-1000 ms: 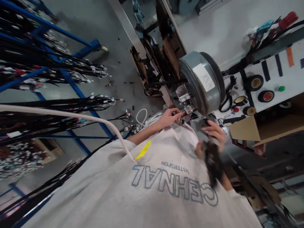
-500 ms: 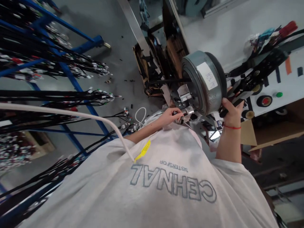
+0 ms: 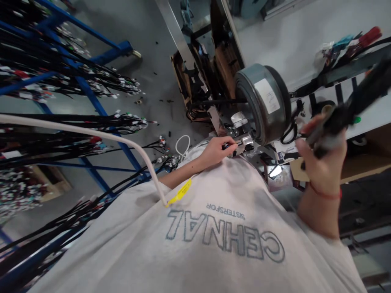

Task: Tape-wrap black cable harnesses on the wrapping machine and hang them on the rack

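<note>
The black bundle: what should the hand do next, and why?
Maybe lay the black bundle on the white board: the right hand grips it on that side, while the left hand pinches a small dark thing near the grey roll.

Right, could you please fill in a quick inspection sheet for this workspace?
Surface: a white surface at right bears dark strips and a roll with a tan core.
Job's things: a dark item, motion-blurred; a shiny metal fixture beside a grey reel with a white label.
Clutter: small dark scraps on the floor.
Hands: left hand pinches something small and dark by the fixture; right hand grips the dark item.
Cables: black bundles with pale connector ends; a pale cord crosses at left.
Surroundings: a blue rack at left, an open cardboard box at right.
</note>
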Available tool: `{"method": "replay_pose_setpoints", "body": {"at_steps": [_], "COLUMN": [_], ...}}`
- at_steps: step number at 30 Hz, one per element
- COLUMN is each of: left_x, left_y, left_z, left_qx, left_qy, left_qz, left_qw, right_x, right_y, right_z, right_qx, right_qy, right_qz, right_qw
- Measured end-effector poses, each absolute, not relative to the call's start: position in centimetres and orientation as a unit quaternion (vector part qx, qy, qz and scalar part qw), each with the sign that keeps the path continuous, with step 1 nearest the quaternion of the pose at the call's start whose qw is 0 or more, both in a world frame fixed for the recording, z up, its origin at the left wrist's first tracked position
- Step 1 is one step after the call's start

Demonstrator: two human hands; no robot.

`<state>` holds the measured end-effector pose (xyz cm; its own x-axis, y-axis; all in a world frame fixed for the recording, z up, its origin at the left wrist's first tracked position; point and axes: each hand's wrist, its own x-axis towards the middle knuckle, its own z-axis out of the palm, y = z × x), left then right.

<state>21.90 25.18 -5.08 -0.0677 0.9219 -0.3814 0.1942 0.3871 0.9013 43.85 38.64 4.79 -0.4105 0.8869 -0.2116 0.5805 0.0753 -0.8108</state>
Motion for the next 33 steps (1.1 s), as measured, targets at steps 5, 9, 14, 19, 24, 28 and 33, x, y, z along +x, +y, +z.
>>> {"method": "replay_pose_setpoints", "body": {"at_steps": [5, 9, 14, 19, 24, 28, 33], "left_x": [21.7, 21.6, 21.6, 21.8, 21.8, 21.7, 21.6], "left_y": [25.5, 25.5, 25.4, 25.4, 25.4, 25.5, 25.5], "left_z": [-4.5, -4.4, -4.4, -4.4, -4.4, -4.3, -4.1], "left_qx": [0.427, 0.444, 0.44, 0.436, 0.442, 0.442, 0.441], "left_qy": [0.651, 0.647, 0.65, 0.649, 0.651, 0.648, 0.65], "left_qz": [0.325, 0.321, 0.313, 0.32, 0.319, 0.316, 0.312], "left_qw": [0.536, 0.53, 0.534, 0.535, 0.528, 0.533, 0.534], "right_x": [48.8, 48.9, 48.0, 47.3, 47.3, 47.4, 46.7], "right_y": [30.8, 29.5, 30.8, 31.9, 33.2, 34.1, 35.1], "right_z": [4.8, 1.0, -0.4, 0.3, 0.9, 1.6, 2.7], "right_qx": [-0.464, -0.494, -0.492, -0.496, -0.489, -0.477, -0.463], "right_qy": [-0.652, -0.552, -0.513, -0.502, -0.517, -0.518, -0.546], "right_qz": [0.596, 0.659, 0.683, 0.685, 0.67, 0.665, 0.643], "right_qw": [-0.064, -0.13, -0.168, -0.183, -0.214, -0.25, -0.27]}}
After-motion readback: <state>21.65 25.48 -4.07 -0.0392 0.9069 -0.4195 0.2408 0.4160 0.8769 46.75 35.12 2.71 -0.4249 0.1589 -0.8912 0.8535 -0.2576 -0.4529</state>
